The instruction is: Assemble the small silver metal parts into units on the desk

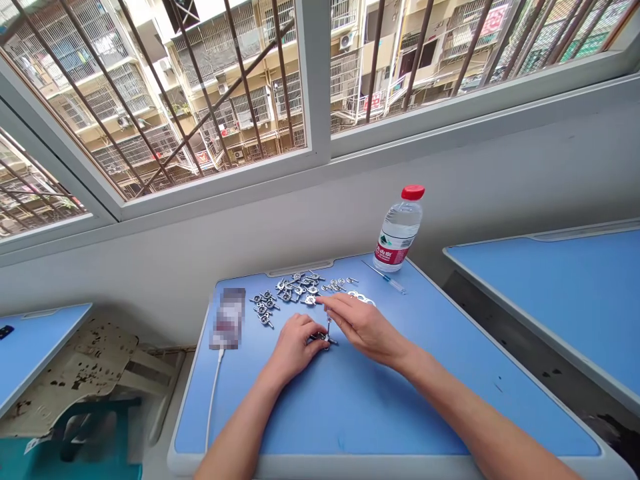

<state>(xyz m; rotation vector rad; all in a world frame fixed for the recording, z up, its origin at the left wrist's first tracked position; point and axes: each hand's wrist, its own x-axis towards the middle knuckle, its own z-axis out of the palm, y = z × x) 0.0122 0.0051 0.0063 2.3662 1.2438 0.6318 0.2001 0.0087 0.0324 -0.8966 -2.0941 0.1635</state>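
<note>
My left hand (299, 343) rests on the blue desk, with its fingers closed on a small metal fitting (327, 340) that has a thin stem sticking out to the right. Above it, my right hand (363, 327) is closed on a slim screwdriver (329, 327). The shaft stands nearly upright with its lower end at the fitting, and most of the handle is hidden by the fingers. Beyond my hands lies a loose pile of similar metal fittings (299, 288). To its left is a smaller group of fittings with dark centres (264, 308).
A red-capped water bottle (399, 237) stands at the desk's back right, beside a blue-and-clear screwdriver (393, 283). Small metal pieces (336, 285) and flat silvery plates (361, 297) lie nearby. A blurred phone (229, 320) with a white cable (214, 393) occupies the left side.
</note>
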